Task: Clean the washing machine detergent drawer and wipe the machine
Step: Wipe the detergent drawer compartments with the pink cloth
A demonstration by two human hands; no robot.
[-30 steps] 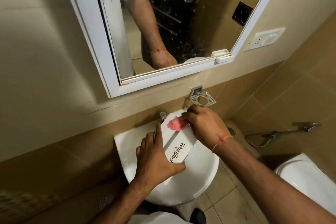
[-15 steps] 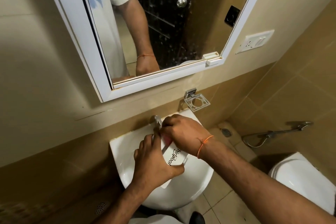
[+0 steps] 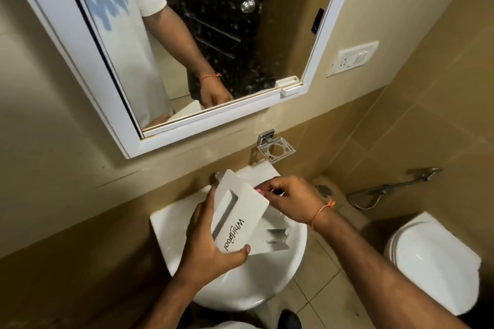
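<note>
The white detergent drawer (image 3: 239,211), marked Whirlpool on its front panel, is held tilted over the white washbasin (image 3: 171,224). My left hand (image 3: 211,246) grips its front panel from the left and below, thumb on the lower edge. My right hand (image 3: 291,200) is at the drawer's far right side, fingers pinched on a small pink cloth (image 3: 259,191) of which only a sliver shows. The drawer's compartments (image 3: 272,238) face right, partly hidden behind the panel.
A chrome tap (image 3: 219,176) sits behind the drawer. A metal holder (image 3: 275,148) is on the wall above the basin, under a white-framed mirror (image 3: 139,144). A white toilet (image 3: 433,259) stands at the right, with a hose sprayer (image 3: 387,189) and a socket plate (image 3: 352,59) on the wall.
The drawer has turned so its front panel faces me and its handle recess shows. My right hand moved from over the panel to the drawer's right side, and the pink cloth is nearly hidden.
</note>
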